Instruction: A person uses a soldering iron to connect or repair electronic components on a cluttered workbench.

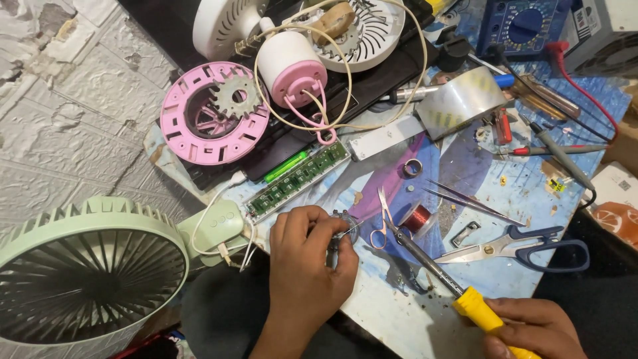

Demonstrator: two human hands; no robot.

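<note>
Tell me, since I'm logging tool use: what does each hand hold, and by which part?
Right hand holds a soldering iron by its yellow handle. Left hand pinches a small round part at its edge with the fingers.

2 scissors (512,247), 2 pink fan parts (212,113)

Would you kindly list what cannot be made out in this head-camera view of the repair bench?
- Small round part: mostly covered by the left hand's fingers; its kind cannot be told.
- Right hand: cut off by the bottom edge; its grip on the yellow-handled soldering iron shows only partly.
- Green fan: cut off by the left and bottom edges.
- Blue meter: cut off by the top edge.
- Green circuit board: components too small to identify.
</note>
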